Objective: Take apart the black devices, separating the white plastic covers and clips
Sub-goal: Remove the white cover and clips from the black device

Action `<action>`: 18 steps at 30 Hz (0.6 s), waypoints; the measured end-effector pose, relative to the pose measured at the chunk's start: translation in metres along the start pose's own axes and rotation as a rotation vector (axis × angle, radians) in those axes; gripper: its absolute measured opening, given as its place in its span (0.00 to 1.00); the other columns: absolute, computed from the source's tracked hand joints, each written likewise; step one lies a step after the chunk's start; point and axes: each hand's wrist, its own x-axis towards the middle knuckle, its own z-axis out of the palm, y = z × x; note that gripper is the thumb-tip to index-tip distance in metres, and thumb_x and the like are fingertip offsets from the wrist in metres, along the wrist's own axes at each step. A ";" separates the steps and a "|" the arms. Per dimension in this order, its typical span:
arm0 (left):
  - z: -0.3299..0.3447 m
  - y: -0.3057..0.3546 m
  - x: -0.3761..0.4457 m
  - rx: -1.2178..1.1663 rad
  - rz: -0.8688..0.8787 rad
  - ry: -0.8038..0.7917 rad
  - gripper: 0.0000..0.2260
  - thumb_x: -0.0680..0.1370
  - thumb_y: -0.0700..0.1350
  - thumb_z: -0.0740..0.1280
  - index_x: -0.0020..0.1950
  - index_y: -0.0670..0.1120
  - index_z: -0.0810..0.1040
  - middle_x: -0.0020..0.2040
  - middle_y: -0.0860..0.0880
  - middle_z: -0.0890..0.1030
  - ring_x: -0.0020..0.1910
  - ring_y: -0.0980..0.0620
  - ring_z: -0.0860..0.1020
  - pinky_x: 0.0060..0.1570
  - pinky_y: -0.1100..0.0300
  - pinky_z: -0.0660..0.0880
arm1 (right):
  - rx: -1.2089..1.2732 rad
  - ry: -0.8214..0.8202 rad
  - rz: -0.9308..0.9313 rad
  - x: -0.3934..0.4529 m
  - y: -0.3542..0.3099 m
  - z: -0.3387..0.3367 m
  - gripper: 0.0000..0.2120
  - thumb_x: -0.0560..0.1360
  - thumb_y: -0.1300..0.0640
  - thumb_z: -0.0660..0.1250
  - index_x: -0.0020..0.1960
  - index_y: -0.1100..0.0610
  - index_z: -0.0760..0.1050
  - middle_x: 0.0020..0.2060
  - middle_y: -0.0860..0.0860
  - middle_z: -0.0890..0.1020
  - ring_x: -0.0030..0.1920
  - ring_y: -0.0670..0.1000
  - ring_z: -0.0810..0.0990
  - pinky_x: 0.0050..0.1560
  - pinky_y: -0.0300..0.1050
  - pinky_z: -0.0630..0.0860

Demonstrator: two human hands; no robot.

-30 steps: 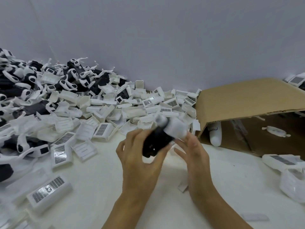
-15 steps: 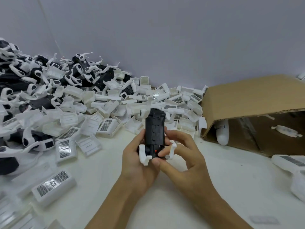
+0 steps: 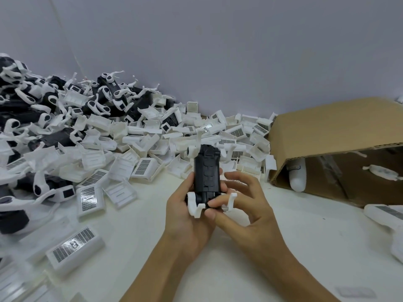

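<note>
Grip first: the black device (image 3: 206, 171) is held upright in the left hand (image 3: 185, 216), fingers curled round its lower body from the left, while the right hand (image 3: 242, 205) is closed in on its base, thumb pressed at the bottom edge and forefinger hooked beside the right-hand white clip (image 3: 230, 201). A second white clip (image 3: 195, 203) is seen jutting from the bottom left corner, touching the left palm.

Now the change. A second ago the device was being held slantwise with a white cover at its top end, under the right hand's fingers; that cover is gone from it now and the black ribbed face is bared. Half a second ago the device had already been stood upright, and since then little has been altered: the same pose is kept, the right thumb being worked slightly nearer the base.

For the task, the cover stage can be judged done on this unit, and the clips are what is left. One more white piece (image 3: 193, 150) is still seated at the top left corner. The device is held above the bench (image 3: 305, 247), in front of the heap of loose white covers (image 3: 141, 153) and just left of the cardboard box (image 3: 327, 136).
</note>
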 end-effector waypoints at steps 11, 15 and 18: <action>-0.002 -0.002 0.001 -0.035 0.001 -0.006 0.19 0.81 0.52 0.60 0.53 0.38 0.84 0.44 0.40 0.80 0.40 0.46 0.80 0.43 0.56 0.79 | 0.059 -0.010 0.013 0.001 0.005 -0.001 0.09 0.67 0.60 0.80 0.42 0.46 0.85 0.63 0.42 0.74 0.68 0.46 0.75 0.67 0.49 0.74; -0.002 -0.002 0.002 -0.063 -0.011 -0.017 0.20 0.80 0.51 0.60 0.58 0.37 0.81 0.45 0.39 0.79 0.41 0.45 0.80 0.42 0.55 0.81 | 0.057 -0.004 0.037 0.001 0.005 -0.001 0.07 0.67 0.57 0.78 0.40 0.46 0.85 0.64 0.43 0.73 0.67 0.46 0.76 0.66 0.54 0.75; -0.005 -0.002 0.004 -0.074 -0.003 -0.008 0.24 0.77 0.51 0.63 0.65 0.35 0.78 0.47 0.39 0.79 0.42 0.45 0.81 0.51 0.53 0.79 | 0.022 0.020 0.097 0.001 0.004 0.000 0.09 0.67 0.50 0.80 0.46 0.41 0.86 0.69 0.38 0.69 0.69 0.43 0.72 0.68 0.50 0.73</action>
